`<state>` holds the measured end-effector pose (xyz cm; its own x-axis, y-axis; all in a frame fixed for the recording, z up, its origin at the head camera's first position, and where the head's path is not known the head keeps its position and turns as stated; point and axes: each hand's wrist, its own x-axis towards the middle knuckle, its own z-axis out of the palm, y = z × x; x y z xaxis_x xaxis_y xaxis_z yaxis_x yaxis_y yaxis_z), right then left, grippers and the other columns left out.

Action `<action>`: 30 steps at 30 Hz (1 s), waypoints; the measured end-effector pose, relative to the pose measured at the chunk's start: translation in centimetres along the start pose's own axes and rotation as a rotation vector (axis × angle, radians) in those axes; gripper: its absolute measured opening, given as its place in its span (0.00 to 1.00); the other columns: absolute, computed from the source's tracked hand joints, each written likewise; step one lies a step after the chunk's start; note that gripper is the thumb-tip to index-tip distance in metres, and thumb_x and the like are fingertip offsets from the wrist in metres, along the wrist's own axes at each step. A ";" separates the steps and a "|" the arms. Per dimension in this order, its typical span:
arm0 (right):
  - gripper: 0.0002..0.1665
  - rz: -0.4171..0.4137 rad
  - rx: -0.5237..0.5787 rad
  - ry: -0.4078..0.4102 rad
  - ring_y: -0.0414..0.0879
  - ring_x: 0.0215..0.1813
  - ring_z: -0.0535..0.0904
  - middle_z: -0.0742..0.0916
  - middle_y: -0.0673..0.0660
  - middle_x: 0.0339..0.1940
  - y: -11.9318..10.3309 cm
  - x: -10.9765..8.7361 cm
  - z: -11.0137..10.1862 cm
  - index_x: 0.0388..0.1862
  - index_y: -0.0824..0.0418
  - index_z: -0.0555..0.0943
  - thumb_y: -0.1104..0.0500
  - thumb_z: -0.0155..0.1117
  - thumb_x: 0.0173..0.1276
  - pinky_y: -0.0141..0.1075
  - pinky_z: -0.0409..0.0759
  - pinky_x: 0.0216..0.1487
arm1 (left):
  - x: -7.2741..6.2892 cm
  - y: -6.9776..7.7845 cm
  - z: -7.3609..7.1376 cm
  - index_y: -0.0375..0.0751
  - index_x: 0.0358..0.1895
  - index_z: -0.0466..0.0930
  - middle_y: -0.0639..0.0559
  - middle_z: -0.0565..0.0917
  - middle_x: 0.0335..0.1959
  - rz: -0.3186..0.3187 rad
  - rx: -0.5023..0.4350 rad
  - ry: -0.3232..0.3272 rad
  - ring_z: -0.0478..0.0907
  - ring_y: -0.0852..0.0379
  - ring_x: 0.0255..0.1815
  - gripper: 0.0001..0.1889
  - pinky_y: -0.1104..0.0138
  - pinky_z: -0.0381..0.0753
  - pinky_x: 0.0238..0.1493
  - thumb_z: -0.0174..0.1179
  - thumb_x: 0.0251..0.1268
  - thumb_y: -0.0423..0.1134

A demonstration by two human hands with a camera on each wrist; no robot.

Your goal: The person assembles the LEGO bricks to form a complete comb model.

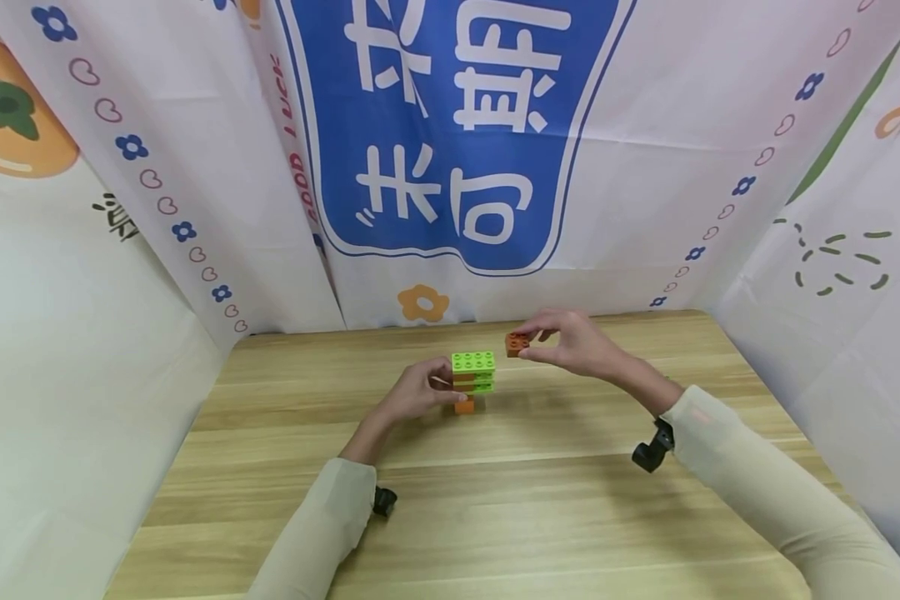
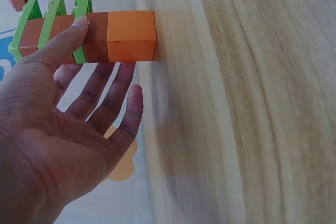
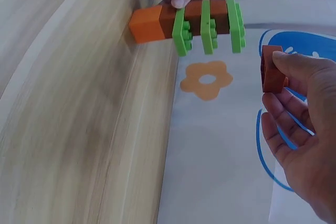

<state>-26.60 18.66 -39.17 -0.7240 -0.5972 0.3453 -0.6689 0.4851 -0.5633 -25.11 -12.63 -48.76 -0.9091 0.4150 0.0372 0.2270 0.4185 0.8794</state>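
A small tower of toy building bricks stands on the wooden table. Its base is an orange block, and above it brown bricks alternate with thin green plates that jut out to one side. The top green plate is studded. My left hand holds the tower from the left, thumb on the near side and fingers behind. To the right of the tower and slightly above its top, my right hand pinches a loose brown brick between thumb and fingers. A gap separates this brick from the tower.
The wooden table ends at a white printed cloth hanging behind it. Similar cloth walls flank both sides. A dark wrist camera hangs below the right sleeve, another beside the left sleeve.
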 end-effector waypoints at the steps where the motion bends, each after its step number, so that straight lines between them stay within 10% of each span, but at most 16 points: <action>1: 0.21 0.000 0.002 -0.001 0.47 0.44 0.87 0.91 0.54 0.45 -0.1 0.1 0.1 0.56 0.61 0.90 0.59 0.82 0.65 0.47 0.89 0.47 | 0.0 0.0 0.0 0.41 0.43 0.81 0.46 0.89 0.47 -0.001 -0.002 -0.002 0.86 0.48 0.48 0.12 0.58 0.88 0.52 0.76 0.65 0.35; 30: 0.19 -0.072 0.026 -0.019 0.44 0.46 0.86 0.91 0.53 0.47 -2.6 3.2 3.5 0.55 0.59 0.91 0.58 0.81 0.66 0.38 0.87 0.47 | 0.0 -0.1 -0.2 0.41 0.46 0.83 0.46 0.89 0.47 0.015 0.005 -0.010 0.87 0.49 0.49 0.12 0.57 0.88 0.54 0.76 0.66 0.36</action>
<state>-26.58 13.26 -39.28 -0.6707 -0.6419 0.3715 -0.7143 0.4241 -0.5567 -25.19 -12.77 -48.73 -0.9021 0.4291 0.0459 0.2426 0.4163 0.8763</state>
